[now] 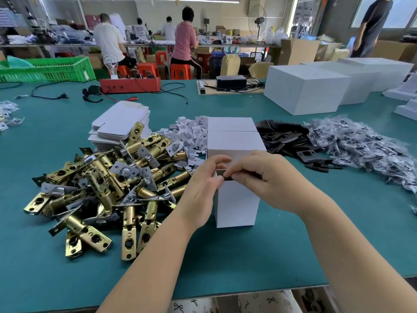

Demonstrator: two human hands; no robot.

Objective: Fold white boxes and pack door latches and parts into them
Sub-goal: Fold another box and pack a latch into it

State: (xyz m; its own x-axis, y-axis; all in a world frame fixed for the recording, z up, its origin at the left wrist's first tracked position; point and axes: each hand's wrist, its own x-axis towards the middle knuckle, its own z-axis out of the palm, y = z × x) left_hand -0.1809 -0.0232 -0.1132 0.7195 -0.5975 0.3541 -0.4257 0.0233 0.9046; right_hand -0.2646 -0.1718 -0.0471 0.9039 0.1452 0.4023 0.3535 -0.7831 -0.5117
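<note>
While both hands pinch a dark part [228, 177] at the white box [237, 204] mouth, the unsteadied box may tip.

Both forearms were bare right up to the bottom of the view, with no sleeve showing on either. The left hand [204, 190] and the right hand [259, 177] wore no gloves. Below the table edge, pale fabric [259, 301] printed with small dark bows covered the lap.
</note>
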